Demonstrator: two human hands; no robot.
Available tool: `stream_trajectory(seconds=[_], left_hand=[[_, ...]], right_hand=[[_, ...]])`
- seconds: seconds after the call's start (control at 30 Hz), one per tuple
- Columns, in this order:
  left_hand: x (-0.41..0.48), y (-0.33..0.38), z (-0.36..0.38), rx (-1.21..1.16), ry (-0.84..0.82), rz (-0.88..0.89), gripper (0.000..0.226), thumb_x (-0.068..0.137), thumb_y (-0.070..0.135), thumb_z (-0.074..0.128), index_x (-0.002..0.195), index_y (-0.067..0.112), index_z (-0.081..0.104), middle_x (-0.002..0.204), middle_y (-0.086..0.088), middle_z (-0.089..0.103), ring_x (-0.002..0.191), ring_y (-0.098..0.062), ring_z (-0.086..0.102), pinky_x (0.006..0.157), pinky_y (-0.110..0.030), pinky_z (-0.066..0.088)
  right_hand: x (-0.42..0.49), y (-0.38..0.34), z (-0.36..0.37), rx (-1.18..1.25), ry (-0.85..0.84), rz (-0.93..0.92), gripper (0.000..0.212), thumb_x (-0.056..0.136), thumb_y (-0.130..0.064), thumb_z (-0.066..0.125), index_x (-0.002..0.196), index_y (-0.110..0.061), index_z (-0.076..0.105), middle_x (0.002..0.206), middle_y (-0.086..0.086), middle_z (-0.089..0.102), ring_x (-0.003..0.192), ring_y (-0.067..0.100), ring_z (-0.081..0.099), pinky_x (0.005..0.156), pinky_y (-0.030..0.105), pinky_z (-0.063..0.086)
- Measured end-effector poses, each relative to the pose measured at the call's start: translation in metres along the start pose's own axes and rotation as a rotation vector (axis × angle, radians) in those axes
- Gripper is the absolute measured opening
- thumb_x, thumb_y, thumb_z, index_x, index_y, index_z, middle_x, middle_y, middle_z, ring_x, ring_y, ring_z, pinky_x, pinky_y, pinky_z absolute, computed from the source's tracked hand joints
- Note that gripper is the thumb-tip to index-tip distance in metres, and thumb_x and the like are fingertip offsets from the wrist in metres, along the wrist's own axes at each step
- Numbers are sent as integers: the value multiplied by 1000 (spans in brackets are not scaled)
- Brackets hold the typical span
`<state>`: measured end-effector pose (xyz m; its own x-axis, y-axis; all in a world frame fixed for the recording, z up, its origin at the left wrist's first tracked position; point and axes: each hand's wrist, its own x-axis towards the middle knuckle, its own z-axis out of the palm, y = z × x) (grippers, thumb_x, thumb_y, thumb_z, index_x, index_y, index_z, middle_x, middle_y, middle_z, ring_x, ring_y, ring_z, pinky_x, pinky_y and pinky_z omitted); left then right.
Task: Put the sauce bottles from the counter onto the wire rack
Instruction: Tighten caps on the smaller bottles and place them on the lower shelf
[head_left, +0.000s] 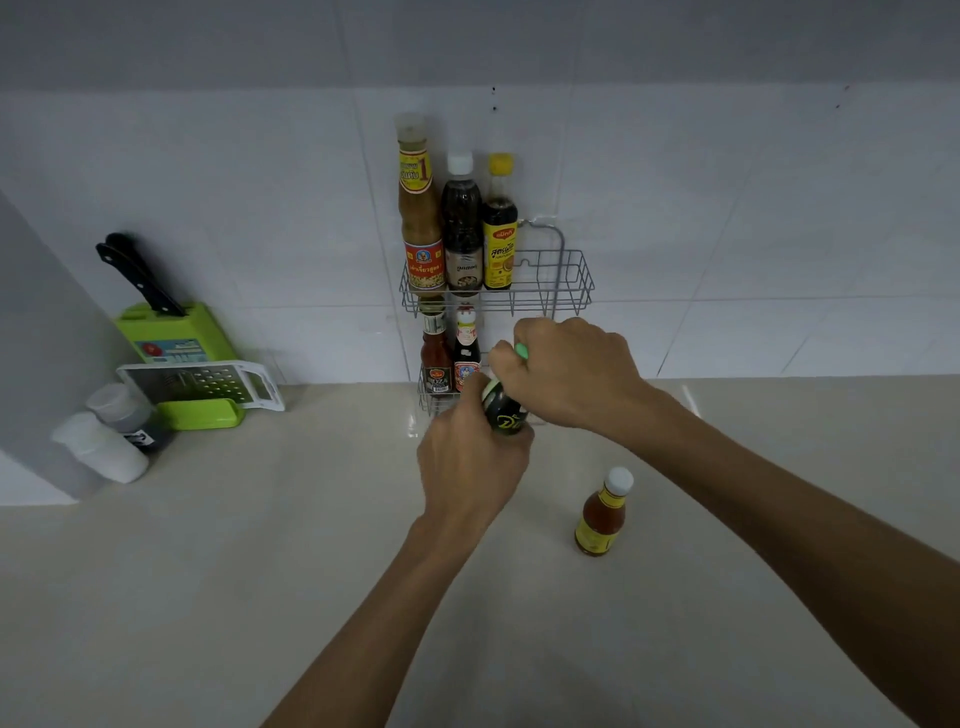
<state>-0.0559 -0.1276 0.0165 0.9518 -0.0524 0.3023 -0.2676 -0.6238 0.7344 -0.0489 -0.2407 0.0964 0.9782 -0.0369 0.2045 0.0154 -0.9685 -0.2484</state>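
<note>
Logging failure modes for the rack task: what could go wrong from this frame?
1. The dark green-capped bottle sits tilted in both hands, left hand on the body, right hand on the cap; it may knock the two small bottles on the lower tier.
2. The orange white-capped bottle stands under the right forearm; a sweep might topple it.

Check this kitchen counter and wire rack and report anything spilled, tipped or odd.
No spill or damage shows. The dark bottle with a green cap is tilted, gripped by the left hand and right hand in front of the lower shelf of the grey wire rack. Racked bottles stand upright.
</note>
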Motion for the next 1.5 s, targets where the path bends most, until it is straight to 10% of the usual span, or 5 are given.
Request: stream_trajectory(seconds=[0.1, 0.33, 0.6, 0.97, 1.5], left_hand=[[3, -5, -1, 65, 44, 40, 43, 75, 17, 73, 115, 21, 58, 85, -3, 74, 73, -25, 67, 61, -31, 49], [25, -20, -36, -984, -1073, -306, 16, 63, -3, 67, 72, 2, 55, 56, -13, 52, 45, -23, 51, 52, -26, 44], [22, -11, 8, -279, -271, -212, 28, 71, 28, 72, 95, 31, 57, 82, 7, 70, 72, -16, 69, 65, -35, 58], [61, -66, 22, -439, -489, -203, 40, 71, 16, 84, 108, 22, 68, 101, 3, 75, 95, -17, 70, 89, -37, 58], [129, -118, 82, -117, -422, -224, 53, 84, 0, 61, 136, 10, 55, 134, -7, 61, 125, -24, 55, 93, -13, 33]], right_hand=[[7, -6, 5, -49, -91, 34, 39, 94, -55, 35, 90, -20, 51, 72, 0, 50, 76, 23, 51, 71, 35, 36], [3, -5, 18, 303, 20, -270, 36, 88, -60, 51, 72, -27, 50, 60, -6, 54, 57, 14, 55, 54, 31, 42], [25, 4, 33, -11, 71, 29, 33, 94, -41, 37, 95, -20, 62, 76, 3, 55, 71, 25, 49, 69, 35, 37], [54, 40, 66, 472, -128, 185, 49, 70, -75, 64, 78, -28, 57, 73, -8, 63, 67, 10, 61, 57, 27, 45], [134, 79, 188, 549, 62, 322, 34, 79, -33, 77, 102, -12, 62, 88, 5, 67, 80, 21, 60, 58, 18, 40]])
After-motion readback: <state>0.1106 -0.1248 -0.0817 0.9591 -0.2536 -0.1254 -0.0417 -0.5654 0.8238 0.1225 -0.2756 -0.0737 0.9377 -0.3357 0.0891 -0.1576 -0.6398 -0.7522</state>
